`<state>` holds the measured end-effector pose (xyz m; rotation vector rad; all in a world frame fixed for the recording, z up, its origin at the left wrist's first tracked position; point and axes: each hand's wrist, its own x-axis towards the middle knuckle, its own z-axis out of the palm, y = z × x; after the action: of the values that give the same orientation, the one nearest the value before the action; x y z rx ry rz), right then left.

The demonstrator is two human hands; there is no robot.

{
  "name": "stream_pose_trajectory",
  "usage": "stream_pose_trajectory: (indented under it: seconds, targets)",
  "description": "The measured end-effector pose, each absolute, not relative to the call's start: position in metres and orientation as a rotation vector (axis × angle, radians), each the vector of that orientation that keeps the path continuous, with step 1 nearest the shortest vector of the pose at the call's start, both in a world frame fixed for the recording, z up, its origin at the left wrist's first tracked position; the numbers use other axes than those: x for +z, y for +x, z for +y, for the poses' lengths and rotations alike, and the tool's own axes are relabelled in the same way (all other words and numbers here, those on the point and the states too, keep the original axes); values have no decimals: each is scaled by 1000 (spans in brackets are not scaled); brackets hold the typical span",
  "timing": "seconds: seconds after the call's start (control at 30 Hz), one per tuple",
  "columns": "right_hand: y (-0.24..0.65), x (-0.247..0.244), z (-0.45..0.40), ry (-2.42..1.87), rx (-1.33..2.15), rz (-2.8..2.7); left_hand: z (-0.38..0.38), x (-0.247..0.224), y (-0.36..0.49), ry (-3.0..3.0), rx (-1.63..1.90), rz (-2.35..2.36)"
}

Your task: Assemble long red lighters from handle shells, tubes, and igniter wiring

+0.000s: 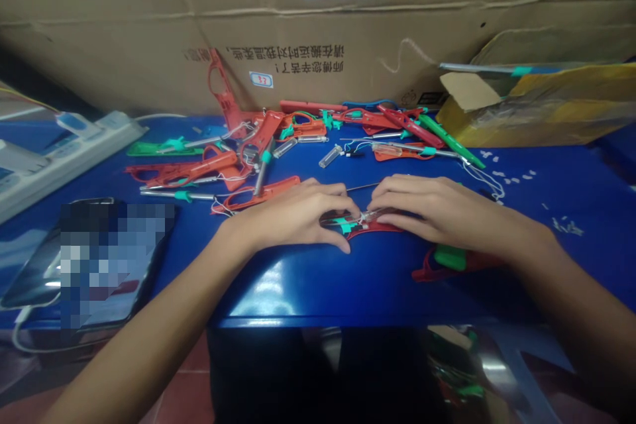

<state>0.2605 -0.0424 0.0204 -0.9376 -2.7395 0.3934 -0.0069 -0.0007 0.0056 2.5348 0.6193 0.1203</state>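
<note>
Fingers [342, 203] of the left hand [301, 211] curve around a green clip [342, 224], thumb parted; those of the right hand [432, 209] bend over a red plastic piece [368, 228] between both hands, whether either grips I cannot tell; around them, blue tabletop [278, 291], then red parts [271, 127] and cardboard box [149, 53] behind

The right hand [427, 207] partly hides a red piece [376, 228]; white scraps [511, 179] (toward the tabletop's [593, 175] right edge) are blurred.
</note>
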Motion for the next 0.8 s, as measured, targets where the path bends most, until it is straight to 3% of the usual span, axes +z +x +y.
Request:
stream_pose_trajectory:
  seconds: [0.8]
  targets:
    - [258,17,-40,-946,592,-2681,0,3,-7,2537,222,572]
